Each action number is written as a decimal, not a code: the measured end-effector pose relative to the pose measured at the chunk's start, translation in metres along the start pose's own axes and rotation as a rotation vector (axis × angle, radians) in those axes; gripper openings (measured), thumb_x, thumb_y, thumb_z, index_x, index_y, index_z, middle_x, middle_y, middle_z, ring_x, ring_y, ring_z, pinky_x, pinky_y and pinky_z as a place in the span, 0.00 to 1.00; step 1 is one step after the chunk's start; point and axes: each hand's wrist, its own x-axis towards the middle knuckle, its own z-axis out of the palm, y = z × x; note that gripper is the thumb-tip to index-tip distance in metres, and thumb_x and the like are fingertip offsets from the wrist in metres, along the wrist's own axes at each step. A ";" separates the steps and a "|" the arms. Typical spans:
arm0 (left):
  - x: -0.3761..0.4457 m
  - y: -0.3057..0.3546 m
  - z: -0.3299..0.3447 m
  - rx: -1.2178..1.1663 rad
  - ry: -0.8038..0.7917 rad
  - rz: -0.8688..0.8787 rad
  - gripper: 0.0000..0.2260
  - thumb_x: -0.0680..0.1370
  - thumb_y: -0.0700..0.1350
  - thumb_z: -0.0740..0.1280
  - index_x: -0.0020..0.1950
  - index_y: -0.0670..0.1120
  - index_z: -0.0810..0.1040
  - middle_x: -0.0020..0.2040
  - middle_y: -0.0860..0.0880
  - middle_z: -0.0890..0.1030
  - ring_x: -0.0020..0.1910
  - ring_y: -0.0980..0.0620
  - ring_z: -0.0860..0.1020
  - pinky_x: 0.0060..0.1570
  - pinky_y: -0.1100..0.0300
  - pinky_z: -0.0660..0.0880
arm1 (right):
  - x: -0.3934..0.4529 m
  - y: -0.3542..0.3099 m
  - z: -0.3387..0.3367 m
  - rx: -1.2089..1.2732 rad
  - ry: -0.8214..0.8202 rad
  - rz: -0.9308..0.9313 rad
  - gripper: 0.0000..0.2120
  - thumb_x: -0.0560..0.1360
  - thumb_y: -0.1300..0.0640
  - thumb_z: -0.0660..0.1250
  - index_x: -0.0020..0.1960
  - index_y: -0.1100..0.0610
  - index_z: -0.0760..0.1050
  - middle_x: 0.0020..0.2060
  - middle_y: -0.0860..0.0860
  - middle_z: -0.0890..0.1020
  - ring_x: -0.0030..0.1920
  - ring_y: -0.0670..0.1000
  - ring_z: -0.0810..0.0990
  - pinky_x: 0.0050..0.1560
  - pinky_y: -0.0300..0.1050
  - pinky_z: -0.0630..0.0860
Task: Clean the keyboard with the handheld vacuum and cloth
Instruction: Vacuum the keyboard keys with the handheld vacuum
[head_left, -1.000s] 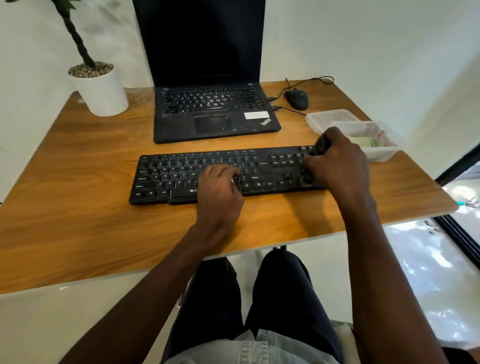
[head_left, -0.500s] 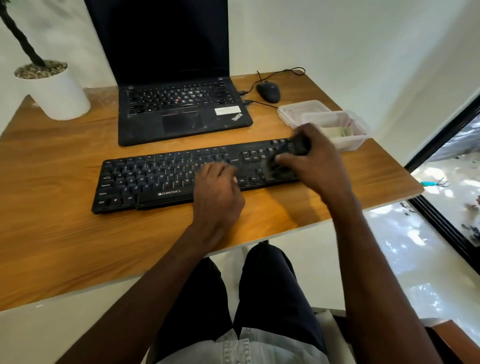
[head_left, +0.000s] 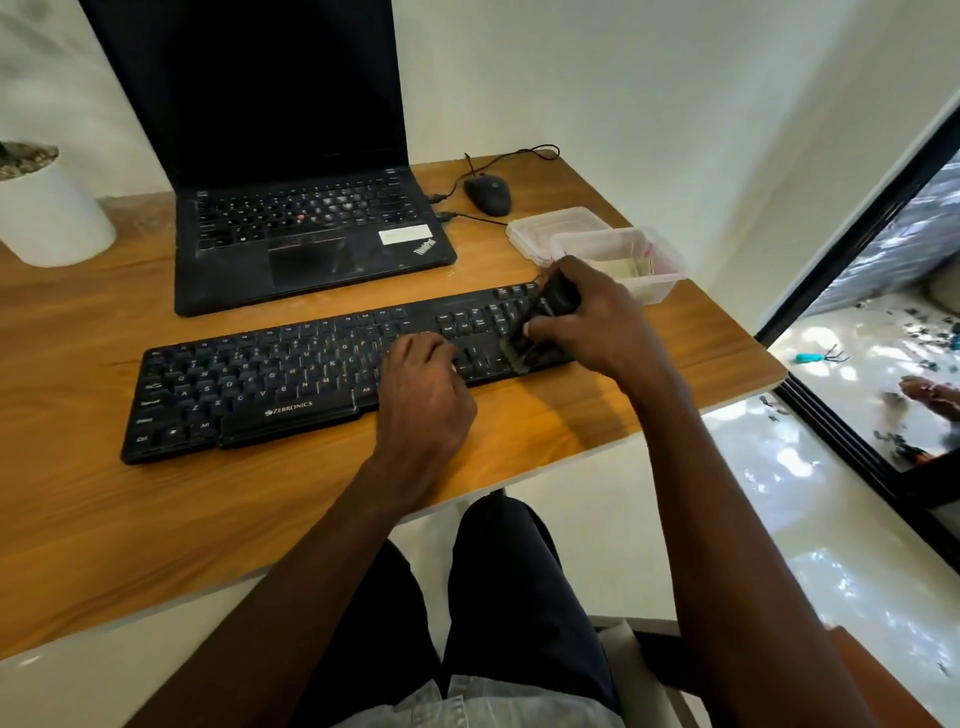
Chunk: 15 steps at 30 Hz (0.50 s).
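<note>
Vacuuming pass under way at the number-pad end of the keyboard (head_left: 311, 374). Our right hand (head_left: 597, 317) is wrapped around the handheld vacuum (head_left: 550, 306), a small dark unit tilted with its brush nozzle down on the keys near the keyboard's right edge. Our left hand (head_left: 426, 384) rests with curled fingers on the keys around the middle-right, gripping nothing; we judge it is pinning the board down.

To do this step well, we would keep the bristles in light contact, work row by row along the key gaps, and hold the board steady so it does not skate on the wooden desk (head_left: 104, 519). Short overlapping strokes toward the left end should cover the untouched letter keys.

Keyboard: black, full-size, ZEBRONICS printed on the front lip, lying flat and slightly skewed near the desk's front edge, just ahead of an open ThinkPad laptop (head_left: 311, 244). Keys look dull and dusty; finer dirt cannot be made out.

No cloth is identifiable. A clear plastic container (head_left: 660, 270) stands just beyond the right hand, contents unclear. Wiping, we judge, is not yet done.
</note>
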 end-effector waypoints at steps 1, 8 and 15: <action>-0.001 0.000 0.000 -0.005 0.007 0.003 0.13 0.75 0.39 0.61 0.56 0.38 0.80 0.54 0.42 0.79 0.58 0.43 0.72 0.60 0.49 0.69 | -0.001 0.004 -0.002 -0.031 0.045 0.026 0.17 0.70 0.52 0.73 0.55 0.51 0.71 0.46 0.48 0.79 0.46 0.49 0.79 0.43 0.46 0.79; -0.001 -0.001 -0.002 -0.059 0.010 -0.007 0.15 0.75 0.40 0.59 0.56 0.37 0.80 0.55 0.42 0.79 0.59 0.43 0.72 0.61 0.48 0.70 | -0.012 -0.005 0.012 -0.058 0.154 -0.076 0.19 0.72 0.51 0.71 0.59 0.54 0.69 0.47 0.49 0.80 0.43 0.48 0.79 0.36 0.36 0.75; -0.001 -0.002 -0.004 -0.107 -0.028 -0.030 0.20 0.72 0.45 0.61 0.60 0.37 0.79 0.58 0.42 0.78 0.61 0.44 0.70 0.64 0.50 0.67 | -0.018 0.000 0.008 -0.025 0.163 -0.015 0.21 0.71 0.51 0.72 0.60 0.54 0.70 0.47 0.49 0.81 0.45 0.50 0.79 0.42 0.45 0.78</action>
